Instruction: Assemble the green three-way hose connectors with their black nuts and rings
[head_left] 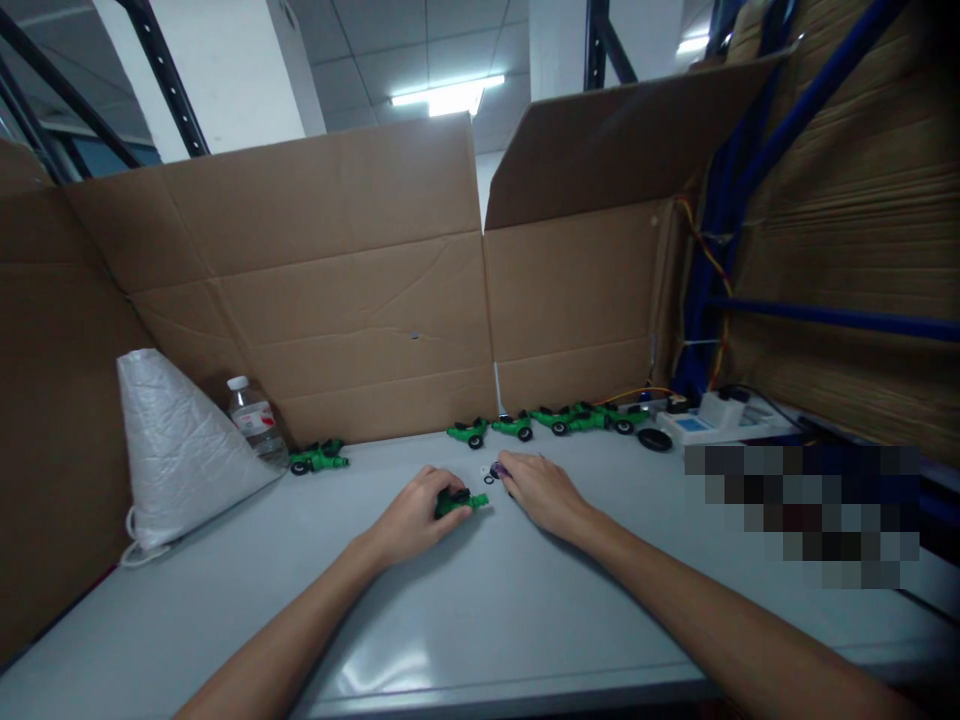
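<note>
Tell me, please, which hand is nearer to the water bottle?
Left. The left hand, holding a green toy, lies closer to the bottle at the far left; the right hand is farther right.

Grey table: crinkled white plastic bag far left, clear plastic water bottle just behind-right; row of green toy motorcycles along rear brown cardboard wall; white power strip right; one green toy motorcycle centre.

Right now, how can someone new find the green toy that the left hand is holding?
Start at the grey table before the cardboard wall. At its middle, the left hand grips a green toy vehicle. Unlike the other green toys lined along the cardboard, it lies apart, near the right hand.
</note>
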